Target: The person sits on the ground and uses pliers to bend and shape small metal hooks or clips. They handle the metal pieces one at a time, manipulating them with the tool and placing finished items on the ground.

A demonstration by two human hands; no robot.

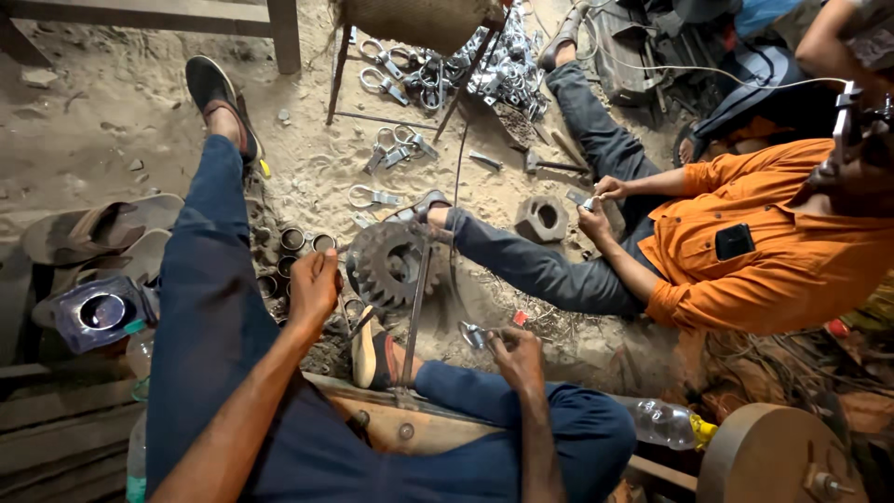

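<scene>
Gear (386, 264), rings (291, 240), perhaps clamps (410, 70) nearby.

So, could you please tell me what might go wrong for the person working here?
The right hand holds a small metal piece close to the toothed gear, so fingers could get nicked. The left hand reaches over loose metal rings on sandy ground, which could scatter. The co-worker's leg lies close by.
</scene>
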